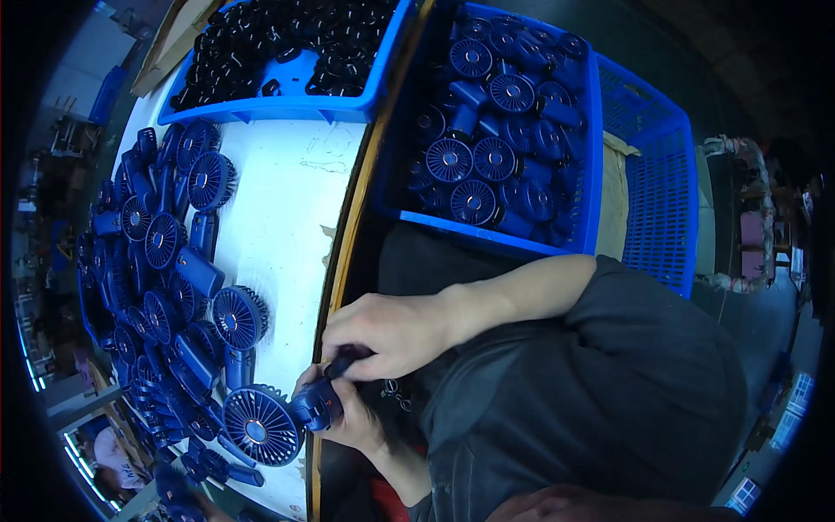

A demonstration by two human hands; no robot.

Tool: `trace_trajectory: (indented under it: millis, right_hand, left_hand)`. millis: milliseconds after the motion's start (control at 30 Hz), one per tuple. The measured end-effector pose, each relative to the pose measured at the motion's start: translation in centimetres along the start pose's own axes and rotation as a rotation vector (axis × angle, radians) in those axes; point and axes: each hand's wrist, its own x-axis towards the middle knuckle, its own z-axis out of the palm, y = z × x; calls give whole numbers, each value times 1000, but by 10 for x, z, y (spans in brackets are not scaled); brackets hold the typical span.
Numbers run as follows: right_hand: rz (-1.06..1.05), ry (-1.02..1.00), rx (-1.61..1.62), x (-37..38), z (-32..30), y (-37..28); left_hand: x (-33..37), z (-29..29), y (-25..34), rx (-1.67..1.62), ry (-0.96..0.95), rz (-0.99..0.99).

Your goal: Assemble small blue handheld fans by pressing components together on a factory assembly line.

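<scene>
My left hand (355,424) is closed around the handle of a dark blue handheld fan (257,426), whose round grille points left over the table edge. From above, my right hand (393,332) pinches a small black part (347,358) against the handle end. My fingers partly cover that part, so its full shape and whether it is attached cannot be seen. Beside the held fan, a pile of similar blue handheld fans (163,239) spreads along the left of the white table (287,204).
A blue bin (261,111) of small black parts stands at the table's far end. Right of the wooden table edge (358,196) is a blue crate (496,228) full of fans. Behind it is a slatted blue basket (665,174) with brown cardboard. A fan (178,498) shows at the lower left.
</scene>
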Motion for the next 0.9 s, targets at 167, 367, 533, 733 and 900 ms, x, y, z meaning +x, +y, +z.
trace_trajectory:
  millis: [167, 367, 533, 733, 900]
  right_hand:
    - [301, -124, 442, -7, -16, 1]
    - [-461, 51, -210, 15, -6, -8]
    - [-476, 42, -621, 12, -18, -21]
    - [-406, 195, -693, -3, 13, -19]
    - [-303, 318, -740, -21, 23, -19]
  left_hand:
    - [3, 13, 18, -207, -73, -253]
    - [-4, 5, 36, -419, -409, -414]
    - [-7, 16, 14, -626, -280, -475]
    - [-5, 27, 25, -971, -159, -546]
    - [-7, 37, 23, -1048, -311, -531]
